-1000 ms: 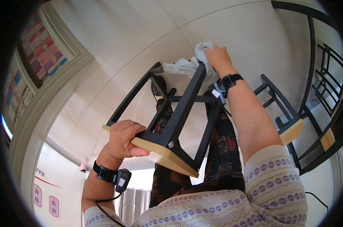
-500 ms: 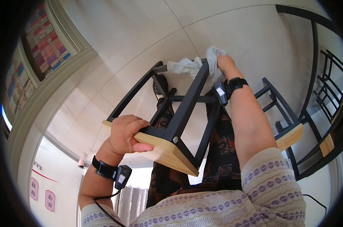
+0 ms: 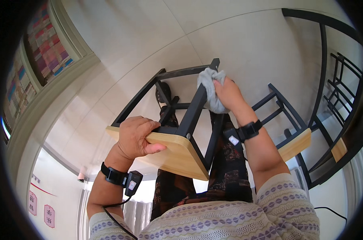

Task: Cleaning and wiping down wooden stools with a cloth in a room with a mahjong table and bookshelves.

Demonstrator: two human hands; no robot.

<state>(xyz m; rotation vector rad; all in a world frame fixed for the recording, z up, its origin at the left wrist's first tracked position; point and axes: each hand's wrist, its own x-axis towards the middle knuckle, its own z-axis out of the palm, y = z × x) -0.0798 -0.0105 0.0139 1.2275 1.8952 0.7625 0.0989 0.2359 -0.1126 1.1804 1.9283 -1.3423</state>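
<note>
A stool with black legs and a light wooden seat (image 3: 175,154) is tipped over in front of me, its legs pointing away. My left hand (image 3: 137,136) grips the seat's edge, fingers over the underside and thumb on the wooden face. In my right hand (image 3: 229,94) is a grey-white cloth (image 3: 211,86), wrapped round one black stool leg (image 3: 195,110) a little below its far end. Part of that leg is hidden by the cloth. Both wrists wear black straps with small boxes.
Another stool with a wooden seat (image 3: 295,146) stands to the right. Beyond it is a black metal frame (image 3: 323,72). A cabinet with shelves of colourful items (image 3: 49,48) is at the far left. My trousered legs and a dark shoe (image 3: 162,94) show behind the stool's legs.
My right hand has slid the cloth down the leg from its far end toward the seat, bunching it closer. The stool has tilted slightly; my left hand keeps its hold.
</note>
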